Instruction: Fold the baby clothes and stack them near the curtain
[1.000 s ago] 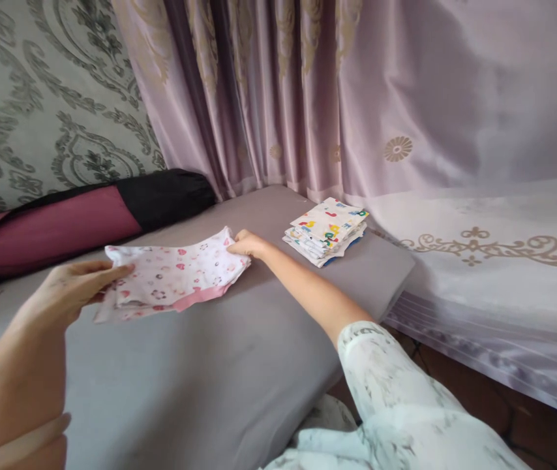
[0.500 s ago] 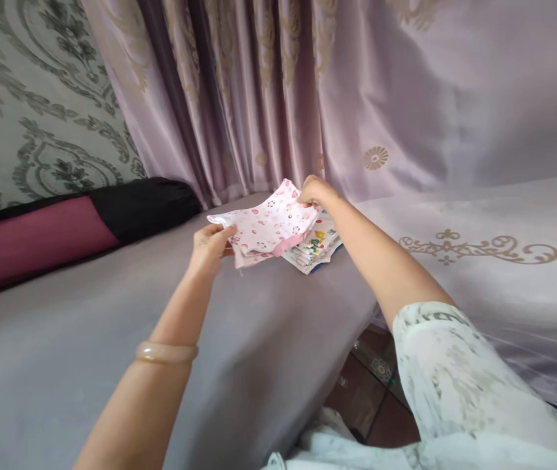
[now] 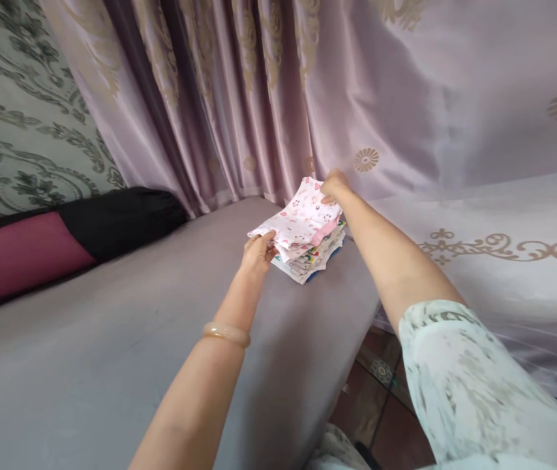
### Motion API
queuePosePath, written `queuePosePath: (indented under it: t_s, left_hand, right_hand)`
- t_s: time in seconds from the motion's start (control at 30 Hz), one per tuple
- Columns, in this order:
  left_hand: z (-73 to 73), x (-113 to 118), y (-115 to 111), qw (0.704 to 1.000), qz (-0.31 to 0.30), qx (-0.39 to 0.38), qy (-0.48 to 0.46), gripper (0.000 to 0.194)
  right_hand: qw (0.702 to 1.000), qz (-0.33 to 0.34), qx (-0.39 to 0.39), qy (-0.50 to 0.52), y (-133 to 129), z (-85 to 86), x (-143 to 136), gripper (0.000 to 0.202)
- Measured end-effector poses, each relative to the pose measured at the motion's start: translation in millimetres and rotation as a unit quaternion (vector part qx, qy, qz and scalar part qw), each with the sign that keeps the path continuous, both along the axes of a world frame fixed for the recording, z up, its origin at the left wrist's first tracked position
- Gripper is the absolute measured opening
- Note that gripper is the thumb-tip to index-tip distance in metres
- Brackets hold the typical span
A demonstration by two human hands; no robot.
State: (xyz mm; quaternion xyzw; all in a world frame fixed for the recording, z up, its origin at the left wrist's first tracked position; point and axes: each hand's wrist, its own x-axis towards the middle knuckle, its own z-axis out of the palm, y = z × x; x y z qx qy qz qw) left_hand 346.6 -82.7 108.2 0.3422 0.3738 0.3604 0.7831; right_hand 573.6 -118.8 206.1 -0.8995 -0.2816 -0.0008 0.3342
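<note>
Soft, even daylight glows through the glossy pink patterned curtain [image 3: 406, 98], leaving a pale sheen on its folds. Shadows on the grey fabric mattress [image 3: 87, 352] are faint. Edges look stretched, slightly blurred.

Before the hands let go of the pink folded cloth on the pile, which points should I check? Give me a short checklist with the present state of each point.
1. Left hand grips the near corner of the pink folded cloth: ok.
2. Right hand grips the far corner of the cloth: ok.
3. Cloth lies over the stack of folded cloths, not beside it: ok.
4. Cloth edges line up with the stack: not ok, the cloth overhangs at the left side.
5. Cloth rests fully flat on the stack: cannot tell, the far end looks raised.
6. Stack sits on the grey mattress, away from its edge: ok, but the edge is near.
</note>
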Motion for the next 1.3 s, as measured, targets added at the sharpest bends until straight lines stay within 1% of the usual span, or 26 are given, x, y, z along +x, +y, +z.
queuePosePath:
  t_s: [0.1, 0.23, 0.4, 0.5, 0.6, 0.67, 0.73, 0.8, 0.9, 1.0, 1.17, 1.3]
  left_hand:
    - [-9.2, 9.3, -5.9, 0.999, -0.021, 0.000, -0.038, 0.021]
    - [-21.2, 19.1, -10.2, 0.996, -0.039, 0.003, -0.078, 0.028]
    - [-37.5, 23.2, -13.7, 0.996, -0.061, 0.013, -0.070, 0.036]
    - [-49.8, 21.2, -16.5, 0.997, -0.057, 0.020, -0.040, 0.038]
    - [-60.4, 17.7, -18.5, 0.999, -0.046, 0.017, -0.014, 0.041]
    - [-64.7, 14.4, -19.5, 0.999, -0.037, 0.006, 0.002, 0.047]
    - [-67.2, 9.4, -20.2, 0.999, -0.035, -0.001, 0.017, 0.055]
    - [-69.1, 2.4, -20.8, 0.999, -0.045, 0.006, 0.029, 0.062]
    - [-71.9, -12.1, -20.5, 0.997, -0.063, 0.024, 0.038, 0.068]
    - [-73.6, -29.8, -17.1, 0.995, -0.063, 0.036, 0.064, 0.066]
    - [-76.3, -61.3, -5.7, 0.991, -0.037, 0.063, 0.115, 0.057]
    - [-83.7, -78.3, -0.9, 0.993, -0.019, 0.065, 0.093, 0.049]
  right_hand:
    - [0.998, -0.030, -0.046, -0.025, -0.2, -1.9, 1.7, 0.039]
    - [0.993, -0.024, -0.087, -0.071, 0.2, -3.0, 4.3, 0.030]
    - [0.989, -0.031, -0.106, -0.094, -1.4, -10.9, 13.3, 0.031]
    - [0.986, -0.031, -0.124, -0.109, -3.7, -24.1, 16.3, 0.034]
    - [0.983, -0.031, -0.136, -0.120, -5.9, -43.3, 16.6, 0.033]
    - [0.982, -0.034, -0.148, -0.109, -6.5, -57.3, 16.3, 0.033]
    - [0.982, -0.039, -0.158, -0.097, -6.5, -70.2, 16.2, 0.033]
    - [0.982, -0.043, -0.161, -0.093, -6.6, -80.7, 16.7, 0.033]
    - [0.982, -0.048, -0.159, -0.095, -8.3, -91.2, 18.0, 0.035]
    - [0.981, -0.049, -0.151, -0.110, -10.8, -98.0, 17.8, 0.036]
    - [0.979, -0.050, -0.134, -0.145, -11.4, -110.5, 13.2, 0.041]
    - [0.978, -0.036, -0.138, -0.153, -11.4, -116.1, 10.2, 0.042]
